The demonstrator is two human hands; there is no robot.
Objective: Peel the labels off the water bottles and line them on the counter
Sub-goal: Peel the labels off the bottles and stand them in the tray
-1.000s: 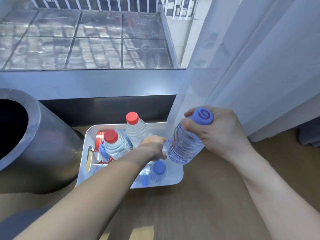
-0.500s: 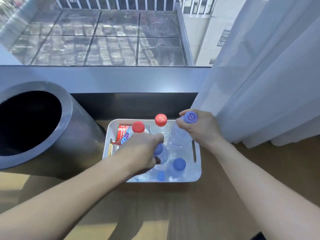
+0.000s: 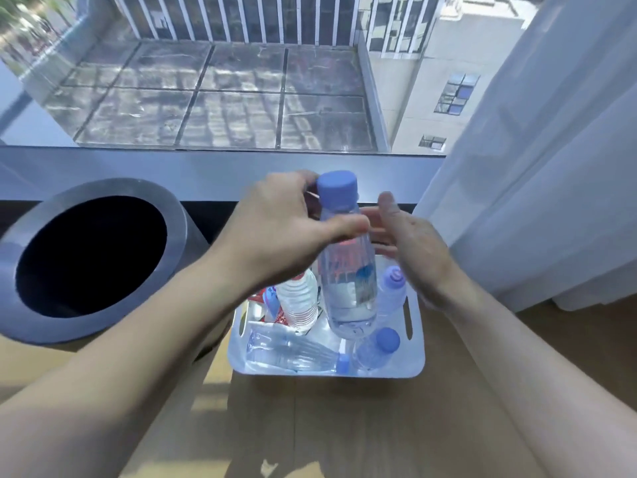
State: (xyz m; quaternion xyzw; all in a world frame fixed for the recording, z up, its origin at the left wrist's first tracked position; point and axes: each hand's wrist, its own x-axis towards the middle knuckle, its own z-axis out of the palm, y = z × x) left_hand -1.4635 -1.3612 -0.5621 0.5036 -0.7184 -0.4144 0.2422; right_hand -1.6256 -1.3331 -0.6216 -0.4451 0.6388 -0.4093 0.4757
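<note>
Head view. A clear water bottle [image 3: 348, 270] with a blue cap [image 3: 337, 185] is held upright above a white tray [image 3: 415, 360], which rests on a wooden surface beside a grey cylindrical bin [image 3: 93, 257] and below a window sill. The left hand [image 3: 275, 232] is closed around the bottle's neck and shoulder, the thumb laid across the front. The right hand [image 3: 410, 246] is open, fingers spread, just beside the bottle on its far side; whether it touches the bottle cannot be told. A label, partly red and blue, is seen through the bottle's body. In the tray are shown an upright ribbed bottle [image 3: 298, 301], two upright blue-capped bottles [image 3: 377, 346], one bottle lying on its side [image 3: 293, 350], and red-and-blue label scraps [image 3: 272, 305].

The held bottle appears full, so it is judged moderately heavy; its thin wall is expected to dent under a hard squeeze and to feel smooth. A hold at the stiffer neck is advised, while the label's edge is picked at the mid-body. No bottle is seen lined up yet.
</note>
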